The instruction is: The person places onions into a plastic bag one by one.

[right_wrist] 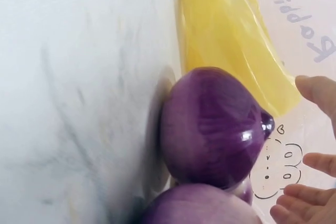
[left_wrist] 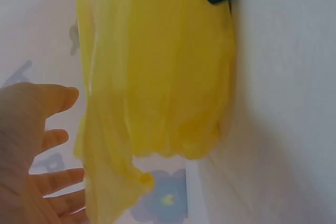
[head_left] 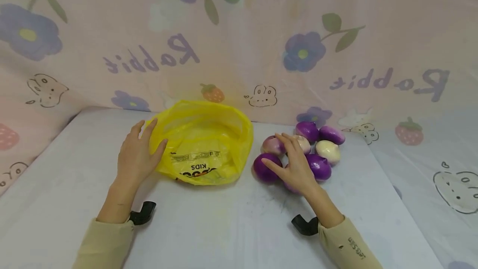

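A yellow plastic bag [head_left: 209,169] stands with its mouth open upward on the white tabletop, printed with "KIDS" on its inside wall. At its left rim is my left hand [head_left: 136,152], fingers spread; the left wrist view shows the hand [left_wrist: 31,150] beside the bag's wall [left_wrist: 163,77]. To the right lies a cluster of several onions, mostly purple [head_left: 267,167], with a white one [head_left: 328,152] among them. My right hand [head_left: 296,165] hovers over this cluster, fingers loosely spread. A purple onion [right_wrist: 215,129] sits near that hand [right_wrist: 315,177] with a gap between them.
The white table [head_left: 209,227] reaches back to a pink cloth backdrop [head_left: 239,45] printed with flowers, rabbits and strawberries. Black curved pieces [head_left: 143,213] stick out at both sleeve cuffs. The onions lie close together near the table's right side.
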### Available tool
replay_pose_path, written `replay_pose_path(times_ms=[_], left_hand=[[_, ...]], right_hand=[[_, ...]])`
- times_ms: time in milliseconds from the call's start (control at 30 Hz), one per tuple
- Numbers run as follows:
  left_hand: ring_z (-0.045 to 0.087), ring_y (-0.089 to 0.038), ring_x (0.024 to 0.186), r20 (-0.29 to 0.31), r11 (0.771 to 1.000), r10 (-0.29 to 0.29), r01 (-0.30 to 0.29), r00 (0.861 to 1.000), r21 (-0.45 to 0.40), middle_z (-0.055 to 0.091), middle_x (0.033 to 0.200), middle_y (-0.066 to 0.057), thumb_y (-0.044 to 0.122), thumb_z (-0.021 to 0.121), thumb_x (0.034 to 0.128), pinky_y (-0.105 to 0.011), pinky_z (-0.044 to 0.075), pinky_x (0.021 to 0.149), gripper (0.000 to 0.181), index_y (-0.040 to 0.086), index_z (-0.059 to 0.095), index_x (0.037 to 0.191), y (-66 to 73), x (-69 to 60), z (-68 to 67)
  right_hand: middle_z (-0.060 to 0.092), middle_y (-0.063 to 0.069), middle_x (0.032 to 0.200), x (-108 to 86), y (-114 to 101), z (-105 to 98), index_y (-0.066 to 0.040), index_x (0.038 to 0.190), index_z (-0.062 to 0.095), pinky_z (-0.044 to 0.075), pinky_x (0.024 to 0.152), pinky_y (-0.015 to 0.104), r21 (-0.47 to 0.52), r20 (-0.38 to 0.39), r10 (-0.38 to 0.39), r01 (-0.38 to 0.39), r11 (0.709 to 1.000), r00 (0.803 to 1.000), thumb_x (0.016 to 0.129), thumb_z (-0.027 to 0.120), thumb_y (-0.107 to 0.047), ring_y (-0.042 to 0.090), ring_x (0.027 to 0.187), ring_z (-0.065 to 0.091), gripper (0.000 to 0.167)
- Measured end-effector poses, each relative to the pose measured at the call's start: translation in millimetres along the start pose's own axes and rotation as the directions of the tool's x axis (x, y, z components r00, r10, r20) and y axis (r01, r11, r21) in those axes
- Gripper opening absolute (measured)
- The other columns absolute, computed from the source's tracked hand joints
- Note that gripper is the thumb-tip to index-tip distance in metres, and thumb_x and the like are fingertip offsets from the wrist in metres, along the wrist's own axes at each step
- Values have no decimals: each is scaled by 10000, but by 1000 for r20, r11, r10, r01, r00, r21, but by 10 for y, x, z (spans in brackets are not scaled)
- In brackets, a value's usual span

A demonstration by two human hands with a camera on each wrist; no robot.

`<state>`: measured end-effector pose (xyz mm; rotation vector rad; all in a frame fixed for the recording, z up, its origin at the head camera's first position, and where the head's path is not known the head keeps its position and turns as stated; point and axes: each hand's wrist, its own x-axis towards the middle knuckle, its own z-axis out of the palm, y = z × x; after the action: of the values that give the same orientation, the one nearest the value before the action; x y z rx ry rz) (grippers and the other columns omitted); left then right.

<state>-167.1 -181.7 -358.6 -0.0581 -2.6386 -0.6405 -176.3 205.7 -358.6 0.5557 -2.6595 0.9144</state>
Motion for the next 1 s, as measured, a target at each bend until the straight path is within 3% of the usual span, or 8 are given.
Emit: replay_pose_path(times_ms=[267, 400, 633, 800, 1000], left_hand=[[425, -537, 1187, 82, 997, -36, 42, 996, -71, 315, 1454, -303, 356, 561, 943, -684, 396, 828, 659, 153, 298, 1511, -155, 16, -24], [444, -542, 1155, 78, 988, -29, 40, 997, -146, 340, 1438, -296, 333, 579, 938, -687, 378, 865, 653, 145, 315, 1505, -212, 13, -10], [418, -535, 1178, 92, 964, -44, 66, 995, -258, 349, 1409, -324, 293, 628, 912, -694, 331, 918, 682, 131, 326, 1501, -283, 4, 31], [372, -523, 1226, 110, 947, -29, 63, 994, -316, 336, 1397, -349, 230, 662, 888, -663, 334, 952, 715, 94, 317, 1500, -313, 4, 39], [433, -511, 1106, 104, 927, -50, 85, 993, -365, 356, 1377, -341, 198, 701, 855, -634, 362, 888, 767, 122, 307, 1508, -326, 28, 47]], right_hand=[[472, 157, 1384, -14, 28, 55, -11, 1368, 464, 336, 1080, 522, 6, -62, -68, 69, 998, 996, 766, 792, -280, 317, 1289, 437, 737], [482, 171, 1361, -33, 35, 78, -11, 1348, 483, 348, 1069, 531, 12, -71, -64, 65, 998, 995, 755, 802, -265, 330, 1266, 451, 720], [532, 173, 1254, -84, 65, 121, -20, 1340, 499, 497, 886, 472, 31, -51, -32, 33, 999, 998, 762, 802, -251, 306, 1006, 552, 693], [549, 164, 1249, -91, 71, 126, -43, 1358, 484, 506, 875, 476, 38, -27, -6, 8, 999, 1000, 774, 793, -278, 309, 1003, 565, 701], [599, 139, 1205, -64, 85, 133, -28, 1327, 486, 512, 879, 458, 56, -4, -27, 27, 998, 1000, 755, 814, -265, 273, 1054, 571, 701]])
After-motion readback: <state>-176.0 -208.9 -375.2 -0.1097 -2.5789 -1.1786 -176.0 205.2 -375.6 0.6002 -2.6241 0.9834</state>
